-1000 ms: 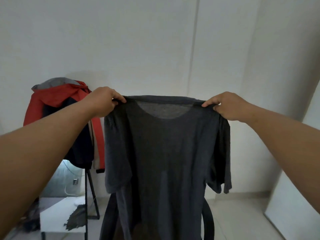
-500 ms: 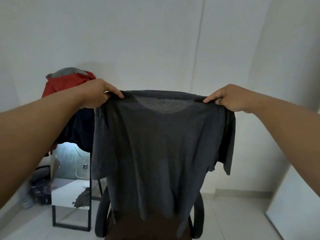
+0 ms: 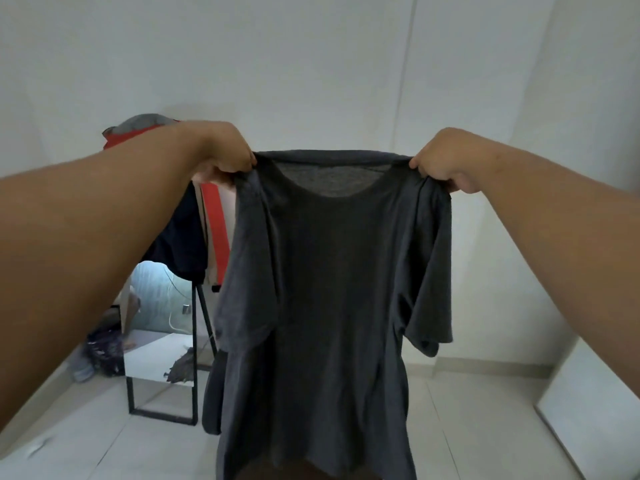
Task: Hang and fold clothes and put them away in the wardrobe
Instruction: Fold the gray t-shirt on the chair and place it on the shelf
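Dark grey t-shirt (image 3: 332, 289) hangs at frame centre, held up by both shoulders, neckline at 12 o'clock, hem dropping to 6 o'clock and off the bottom edge. L hand (image 3: 221, 157) grips the shirt's shoulder at approx 10 o'clock of the garment, fingers curled round bunched fabric. R hand (image 3: 446, 161) grips the other shoulder at approx 2 o'clock, fingers likewise curled into the cloth. Both forearms reach in from the lower corners, arms stretched out, shirt pulled fairly taut across the top edge w/ collar sagging in a shallow curve. Both short sleeves hang loose at 9 and 3 o'clock of the shirt body.

Behind, at approx 9 o'clock: red and navy jacket (image 3: 207, 223) draped over the top of a black-framed standing mirror (image 3: 162, 355), partly hidden by L arm and the shirt. White wall (image 3: 311, 64) fills the top half; pale tiled floor (image 3: 467, 427) at 4–5 o'clock.
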